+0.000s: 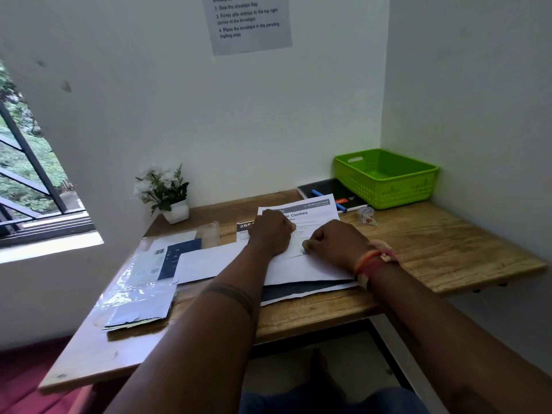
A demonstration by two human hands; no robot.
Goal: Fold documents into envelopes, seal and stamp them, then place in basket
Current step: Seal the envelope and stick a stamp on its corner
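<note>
A white envelope (227,261) is laid near the front edge of the table (448,249). It is pressed down by the left hand (270,231) (fingers curled). Something small is pinched on it by the right hand (334,242). The green basket (385,177) is kept at the back right corner.

There is one view only, from a camera on the person's head. It looks forward and down at the wooden desk (418,249), from near and above its front edge. Behind the desk, the wall corner fills the upper part. Left of the desk, a window (27,174) enters the frame.
</note>
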